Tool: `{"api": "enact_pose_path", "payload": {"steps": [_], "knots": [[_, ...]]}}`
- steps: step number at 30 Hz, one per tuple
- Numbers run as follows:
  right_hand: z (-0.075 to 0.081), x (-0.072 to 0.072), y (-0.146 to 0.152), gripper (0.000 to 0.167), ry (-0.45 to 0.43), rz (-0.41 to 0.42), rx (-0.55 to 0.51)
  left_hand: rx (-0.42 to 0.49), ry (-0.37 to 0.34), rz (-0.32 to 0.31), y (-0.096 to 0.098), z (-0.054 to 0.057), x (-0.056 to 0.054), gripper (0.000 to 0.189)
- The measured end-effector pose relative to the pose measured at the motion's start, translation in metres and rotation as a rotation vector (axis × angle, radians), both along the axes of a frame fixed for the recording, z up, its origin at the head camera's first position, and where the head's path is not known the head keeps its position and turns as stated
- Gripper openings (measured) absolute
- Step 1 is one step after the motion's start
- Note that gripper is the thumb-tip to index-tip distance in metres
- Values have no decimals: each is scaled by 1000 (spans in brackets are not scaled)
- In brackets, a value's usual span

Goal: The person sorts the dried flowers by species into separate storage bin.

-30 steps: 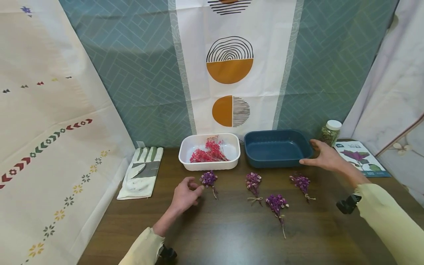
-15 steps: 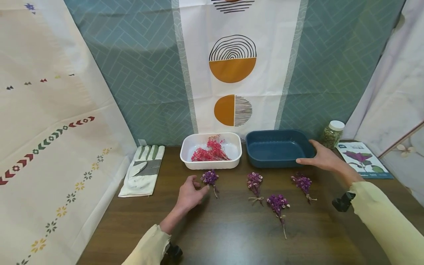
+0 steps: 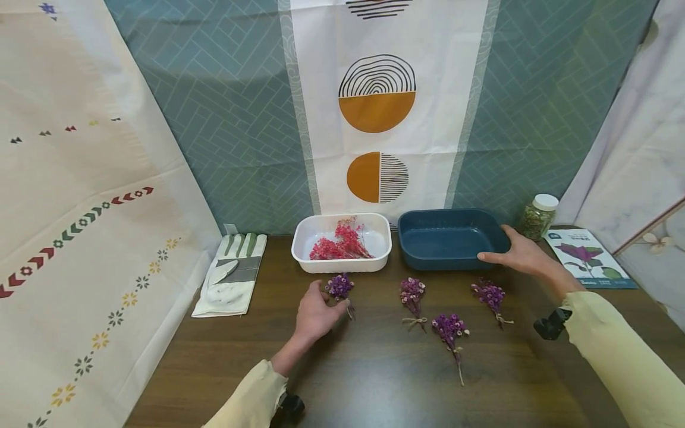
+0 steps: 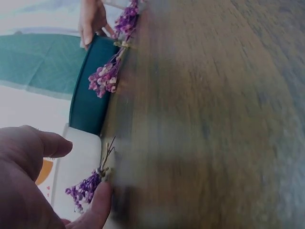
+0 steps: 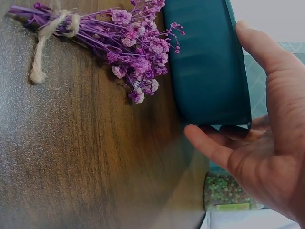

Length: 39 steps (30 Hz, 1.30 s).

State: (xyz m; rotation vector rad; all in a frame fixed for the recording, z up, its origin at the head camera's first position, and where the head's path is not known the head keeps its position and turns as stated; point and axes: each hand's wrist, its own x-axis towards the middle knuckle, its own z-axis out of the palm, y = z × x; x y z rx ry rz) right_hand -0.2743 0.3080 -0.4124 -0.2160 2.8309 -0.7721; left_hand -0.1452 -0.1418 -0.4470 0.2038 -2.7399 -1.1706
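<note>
My left hand (image 3: 316,315) reaches around the leftmost small bunch of purple dried flowers (image 3: 339,287). In the left wrist view its thumb (image 4: 101,202) lies against the bunch near the tie, with the index finger held apart. My right hand (image 3: 521,255) holds the right end of a dark blue rectangular basin (image 3: 441,263). The right wrist view has the thumb (image 5: 259,45) at its rim and fingers around its end. Other purple bunches lie in front: one tied with twine (image 3: 411,291), one nearer me (image 3: 449,326), and one (image 3: 488,293) below the right hand.
Left of the blue basin, a white basin (image 3: 342,267) holds pink-red dried flowers (image 3: 348,241). Folded work gloves (image 3: 230,276) lie at the left. Behind my right hand stand a white-lidded jar (image 3: 537,220) and a flat flower-picture packet (image 3: 588,257). A fabric backdrop (image 3: 241,119) hangs behind.
My left hand has moved right and closer, its thumb coming to the leftmost purple bunch's stem. The right hand stays at the blue basin's end. The head view has shifted slightly.
</note>
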Motion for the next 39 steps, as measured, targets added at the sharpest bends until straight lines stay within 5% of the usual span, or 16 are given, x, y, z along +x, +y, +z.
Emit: {"api": "enact_pose_path", "payload": {"steps": [8, 25, 39], "knots": [[0, 0, 0, 121, -8, -1, -3, -98, -42, 83, 13, -6, -5, 86], [-1, 0, 1, 122, -15, -5, -15, -147, -89, 124, 22, -14, -14, 84], [-1, 1, 0, 121, -17, 0, -21, -190, -77, 84, 20, -14, -19, 70]]}}
